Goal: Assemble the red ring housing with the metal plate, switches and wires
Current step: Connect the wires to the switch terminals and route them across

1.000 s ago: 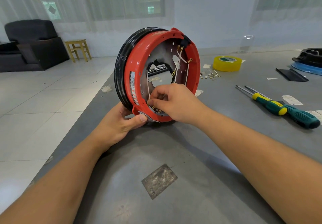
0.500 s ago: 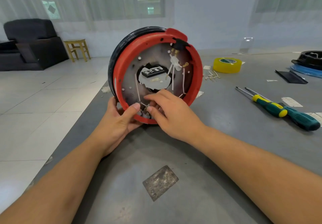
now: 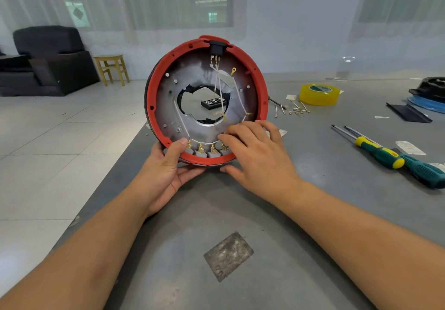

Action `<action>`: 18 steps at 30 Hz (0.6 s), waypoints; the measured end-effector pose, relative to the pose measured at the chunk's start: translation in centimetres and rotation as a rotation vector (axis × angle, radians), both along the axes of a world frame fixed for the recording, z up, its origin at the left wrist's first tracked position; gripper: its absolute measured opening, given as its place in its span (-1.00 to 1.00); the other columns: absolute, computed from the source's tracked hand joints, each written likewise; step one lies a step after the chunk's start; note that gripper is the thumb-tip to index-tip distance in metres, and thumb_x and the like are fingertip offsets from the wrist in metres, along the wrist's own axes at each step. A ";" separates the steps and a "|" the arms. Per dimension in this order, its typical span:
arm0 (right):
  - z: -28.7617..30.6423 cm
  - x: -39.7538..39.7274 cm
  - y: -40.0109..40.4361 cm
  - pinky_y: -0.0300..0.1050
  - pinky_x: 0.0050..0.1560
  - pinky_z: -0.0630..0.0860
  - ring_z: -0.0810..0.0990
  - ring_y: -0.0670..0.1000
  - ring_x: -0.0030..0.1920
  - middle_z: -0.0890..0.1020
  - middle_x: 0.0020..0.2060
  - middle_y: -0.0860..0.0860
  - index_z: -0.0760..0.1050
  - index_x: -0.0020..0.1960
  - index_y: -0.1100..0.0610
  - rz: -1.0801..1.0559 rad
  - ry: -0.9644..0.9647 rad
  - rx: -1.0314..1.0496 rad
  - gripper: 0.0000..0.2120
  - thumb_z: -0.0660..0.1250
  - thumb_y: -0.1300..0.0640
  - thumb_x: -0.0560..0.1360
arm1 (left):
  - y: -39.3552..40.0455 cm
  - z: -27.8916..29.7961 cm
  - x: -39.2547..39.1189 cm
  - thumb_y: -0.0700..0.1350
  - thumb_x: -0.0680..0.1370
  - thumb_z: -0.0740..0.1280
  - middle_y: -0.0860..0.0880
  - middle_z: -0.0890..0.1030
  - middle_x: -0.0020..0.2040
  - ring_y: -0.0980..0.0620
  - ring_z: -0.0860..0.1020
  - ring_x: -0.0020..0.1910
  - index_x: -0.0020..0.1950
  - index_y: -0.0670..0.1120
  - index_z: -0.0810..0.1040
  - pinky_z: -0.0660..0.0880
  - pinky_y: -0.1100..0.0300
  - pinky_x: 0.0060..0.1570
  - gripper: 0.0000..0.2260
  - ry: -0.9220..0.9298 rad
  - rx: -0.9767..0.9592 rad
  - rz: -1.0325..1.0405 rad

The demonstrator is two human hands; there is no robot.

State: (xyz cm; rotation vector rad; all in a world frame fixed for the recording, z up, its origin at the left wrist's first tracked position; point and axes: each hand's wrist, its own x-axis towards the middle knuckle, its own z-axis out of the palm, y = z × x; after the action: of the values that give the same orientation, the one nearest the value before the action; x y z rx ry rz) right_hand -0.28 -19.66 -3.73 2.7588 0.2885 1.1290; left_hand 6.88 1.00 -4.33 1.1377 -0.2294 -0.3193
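Note:
The red ring housing [image 3: 150,102] stands on edge on the grey table, its open side facing me. Inside it lies the metal plate [image 3: 166,107] with a ragged central hole. White wires [image 3: 218,85] run from a black socket [image 3: 217,46] at the top down to a row of grey switches [image 3: 203,152] with brass terminals along the bottom rim. My left hand [image 3: 168,170] grips the lower left rim, thumb over the edge by the first switch. My right hand [image 3: 255,155] rests with spread, nearly straight fingers on the lower right of the housing, covering the last switch.
Two screwdrivers [image 3: 385,155] with green and yellow handles lie at the right. A yellow tape roll [image 3: 319,94] and loose wire pieces [image 3: 297,109] sit behind them. A black part [image 3: 431,89] is at the far right. The table's left edge runs just beside the housing.
The housing has been turned so its open side faces me squarely. My right hand has left the switch terminals and opened flat on the lower right rim. My left hand kept its grip.

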 end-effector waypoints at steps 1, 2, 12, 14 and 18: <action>0.0 0.0 0.0 0.07 0.45 0.18 0.44 0.05 0.37 0.55 0.26 -0.08 0.51 0.32 -0.02 -0.005 -0.005 -0.003 -0.47 0.39 -0.25 0.45 | 0.0 0.0 0.0 -0.07 0.69 0.34 -0.26 0.66 0.28 -0.27 0.72 0.14 0.46 -0.08 0.37 0.71 0.00 -0.02 -0.63 -0.002 0.006 0.000; 0.0 0.0 0.0 0.07 0.44 0.18 0.44 0.05 0.36 0.56 0.25 -0.08 0.53 0.30 -0.03 -0.009 -0.010 -0.005 -0.51 0.36 -0.24 0.46 | -0.1 0.1 -0.1 -0.07 0.69 0.34 -0.26 0.66 0.29 -0.27 0.72 0.14 0.47 -0.08 0.37 0.71 -0.01 -0.01 -0.63 -0.002 0.011 0.002; 0.1 0.1 0.4 0.09 0.45 0.15 0.44 0.04 0.37 0.56 0.25 -0.10 0.53 0.30 -0.03 -0.014 -0.010 0.010 -0.53 0.31 -0.23 0.48 | -0.1 0.2 -0.2 -0.07 0.69 0.34 -0.27 0.67 0.27 -0.28 0.72 0.14 0.47 -0.08 0.37 0.70 -0.06 0.04 -0.62 0.008 0.002 -0.005; 0.1 0.1 0.8 0.10 0.45 0.17 0.44 0.05 0.35 0.55 0.25 -0.08 0.50 0.33 -0.01 0.001 -0.016 0.022 -0.42 0.35 -0.32 0.44 | 0.0 0.2 -0.2 -0.07 0.69 0.33 -0.27 0.67 0.26 -0.27 0.71 0.15 0.48 -0.09 0.36 0.69 -0.08 0.09 -0.62 0.007 -0.004 -0.010; 0.0 0.3 1.6 0.08 0.39 0.25 0.49 0.08 0.27 0.56 0.20 -0.02 0.52 0.29 0.03 0.021 -0.029 0.014 -0.42 0.37 -0.33 0.44 | -0.1 0.3 -0.2 -0.07 0.69 0.33 -0.28 0.68 0.26 -0.27 0.72 0.14 0.48 -0.12 0.36 0.70 -0.05 0.06 -0.62 0.006 -0.007 -0.013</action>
State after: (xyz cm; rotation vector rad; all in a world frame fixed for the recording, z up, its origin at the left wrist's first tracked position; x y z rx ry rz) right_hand -0.01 -18.05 -3.78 2.7554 0.3082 1.1802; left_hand 6.65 0.93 -4.06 1.1283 -0.2320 -0.3330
